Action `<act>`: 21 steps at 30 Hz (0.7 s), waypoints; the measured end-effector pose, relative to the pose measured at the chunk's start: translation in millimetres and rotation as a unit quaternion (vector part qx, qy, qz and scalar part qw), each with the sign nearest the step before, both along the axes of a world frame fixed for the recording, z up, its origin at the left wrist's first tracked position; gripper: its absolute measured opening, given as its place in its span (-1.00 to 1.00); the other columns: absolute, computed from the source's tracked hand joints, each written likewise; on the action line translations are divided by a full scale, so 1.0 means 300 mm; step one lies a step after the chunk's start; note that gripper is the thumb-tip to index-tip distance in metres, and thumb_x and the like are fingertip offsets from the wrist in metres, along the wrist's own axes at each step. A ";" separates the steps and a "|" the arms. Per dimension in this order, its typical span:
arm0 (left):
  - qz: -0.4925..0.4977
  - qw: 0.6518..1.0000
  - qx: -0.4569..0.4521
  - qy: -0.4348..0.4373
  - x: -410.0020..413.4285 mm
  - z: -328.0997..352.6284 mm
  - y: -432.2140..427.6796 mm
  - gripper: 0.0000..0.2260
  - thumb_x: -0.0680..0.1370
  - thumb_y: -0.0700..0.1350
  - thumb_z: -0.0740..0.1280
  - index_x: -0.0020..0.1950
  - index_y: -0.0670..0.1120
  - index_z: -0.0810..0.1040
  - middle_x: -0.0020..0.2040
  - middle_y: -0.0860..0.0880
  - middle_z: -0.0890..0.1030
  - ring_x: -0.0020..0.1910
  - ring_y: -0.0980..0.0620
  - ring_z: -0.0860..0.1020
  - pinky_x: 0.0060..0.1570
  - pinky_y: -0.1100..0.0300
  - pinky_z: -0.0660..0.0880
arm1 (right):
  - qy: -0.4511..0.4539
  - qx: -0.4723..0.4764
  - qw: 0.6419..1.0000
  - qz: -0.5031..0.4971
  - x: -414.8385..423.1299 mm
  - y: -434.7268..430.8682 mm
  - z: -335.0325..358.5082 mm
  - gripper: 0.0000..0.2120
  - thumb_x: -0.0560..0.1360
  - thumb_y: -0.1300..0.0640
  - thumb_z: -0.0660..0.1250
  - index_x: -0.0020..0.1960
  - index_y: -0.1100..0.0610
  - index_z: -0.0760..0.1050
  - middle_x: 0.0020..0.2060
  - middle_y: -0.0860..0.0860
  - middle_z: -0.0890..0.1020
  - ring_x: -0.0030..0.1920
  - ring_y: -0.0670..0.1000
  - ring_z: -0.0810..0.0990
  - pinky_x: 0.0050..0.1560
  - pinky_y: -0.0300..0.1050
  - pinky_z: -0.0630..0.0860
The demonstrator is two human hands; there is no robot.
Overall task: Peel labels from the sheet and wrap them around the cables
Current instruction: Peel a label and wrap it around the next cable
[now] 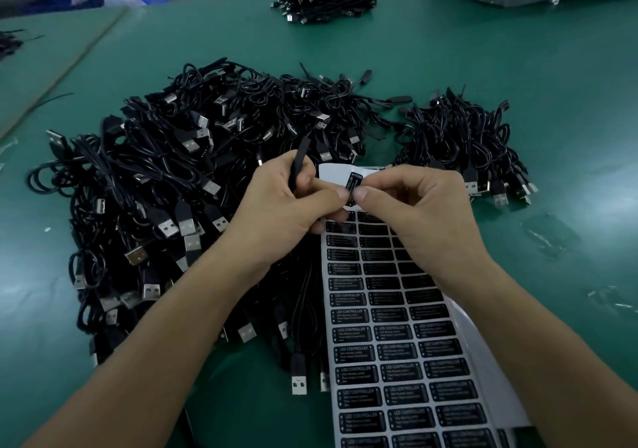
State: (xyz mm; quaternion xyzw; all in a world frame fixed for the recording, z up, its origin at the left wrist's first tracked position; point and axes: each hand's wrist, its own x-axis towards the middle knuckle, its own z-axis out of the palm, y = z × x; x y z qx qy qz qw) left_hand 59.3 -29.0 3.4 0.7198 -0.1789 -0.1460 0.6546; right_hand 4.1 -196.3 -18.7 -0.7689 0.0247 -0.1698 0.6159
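Just above the middle of the frame, both hands meet over the curled top edge of the label sheet point(390, 333). The left hand point(286, 206) has its fingers curled round a thin black cable point(297, 168), whose end sticks up past the knuckles. The right hand point(414, 212) pinches a small black label point(352, 185) between thumb and forefinger, right beside the left thumb. Whether the label is fully free of its backing I cannot tell. A big pile of cables point(165, 178) covers the green tabletop point(518, 85) left of the sheet. From here the label could fold onto itself or go on crooked if the cable twists in the grip, or its sticky face could catch a fingertip.
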 end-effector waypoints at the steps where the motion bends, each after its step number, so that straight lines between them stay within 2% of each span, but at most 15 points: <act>1: -0.001 1.000 0.003 -0.001 -0.001 0.000 -0.002 -0.63 0.53 -0.29 0.43 -0.22 -0.04 0.25 -0.27 -0.06 0.68 -0.26 0.06 0.70 -0.40 0.32 0.51 | 0.000 -0.007 1.000 -0.003 0.001 -0.001 -0.001 -0.88 0.47 0.19 0.50 -0.21 0.01 0.69 -0.39 0.04 0.63 -0.35 -0.12 0.48 -0.31 -0.27 0.43; 4: 0.002 1.000 0.006 -0.006 -0.006 -0.005 -0.006 -0.66 0.55 -0.23 0.42 -0.20 -0.04 0.26 -0.25 -0.10 0.67 -0.22 0.00 0.72 -0.42 0.31 0.51 | 0.005 -0.016 1.000 -0.014 0.002 0.000 -0.004 -0.85 0.48 0.19 0.49 -0.23 0.01 0.66 -0.48 -0.16 0.52 -0.43 -0.21 0.40 -0.37 -0.38 0.35; 7: 0.009 1.000 0.012 -0.009 -0.008 -0.003 -0.013 -0.81 0.65 -0.04 0.29 -0.08 -0.10 0.39 -0.13 -0.03 0.72 -0.20 -0.04 0.73 -0.44 0.26 0.53 | 0.008 -0.001 0.999 -0.032 0.001 0.010 -0.006 -0.84 0.48 0.17 0.49 -0.26 0.01 0.65 -0.49 -0.16 0.49 -0.43 -0.19 0.38 -0.37 -0.35 0.35; 9: 0.009 1.000 0.015 0.007 -0.005 -0.004 -0.013 -0.71 0.64 0.04 0.15 0.04 -0.17 0.47 -0.08 -0.03 0.74 -0.21 -0.06 0.72 -0.45 0.21 0.51 | 0.018 0.024 0.999 -0.044 0.001 0.015 -0.006 -0.82 0.49 0.17 0.48 -0.28 0.02 0.65 -0.47 -0.10 0.48 -0.43 -0.15 0.37 -0.39 -0.31 0.35; 12: 0.018 1.000 0.006 0.005 0.001 -0.012 -0.005 -0.77 0.54 0.02 0.07 -0.22 -0.07 0.37 -0.13 -0.07 0.73 -0.30 -0.04 0.68 -0.46 0.20 0.51 | 0.032 0.088 0.994 -0.053 0.000 0.013 0.001 -0.80 0.50 0.18 0.46 -0.29 0.03 0.64 -0.51 -0.16 0.45 -0.49 -0.18 0.32 -0.45 -0.36 0.32; 14: 0.020 0.999 0.027 -0.025 0.003 -0.020 -0.002 -0.75 0.57 -0.03 0.10 -0.26 -0.07 0.42 -0.16 -0.05 0.72 -0.33 0.03 0.63 -0.45 0.22 0.49 | 0.034 0.115 0.991 -0.056 -0.001 0.009 0.008 -0.80 0.51 0.21 0.45 -0.28 0.03 0.63 -0.53 -0.19 0.45 -0.50 -0.20 0.34 -0.44 -0.42 0.31; 18: 0.026 0.990 0.082 -0.111 0.004 -0.033 -0.004 -0.72 0.64 -0.02 0.21 -0.16 0.07 0.67 -0.35 0.08 0.55 -0.39 0.16 0.49 -0.43 0.26 0.44 | 0.003 0.210 0.978 0.009 -0.006 0.009 0.022 -0.79 0.51 0.23 0.45 -0.25 0.00 0.65 -0.40 -0.14 0.54 -0.37 -0.17 0.43 -0.44 -0.35 0.36; 21: 0.009 0.985 0.103 -0.141 0.003 -0.024 -0.003 -0.79 0.60 0.09 0.25 -0.04 0.20 0.69 -0.44 0.06 0.44 -0.47 0.12 0.39 -0.43 0.20 0.38 | -0.007 0.248 0.966 0.077 -0.008 0.021 0.026 -0.86 0.46 0.16 0.44 -0.23 -0.03 0.67 -0.26 -0.07 0.66 -0.23 -0.10 0.55 -0.40 -0.27 0.43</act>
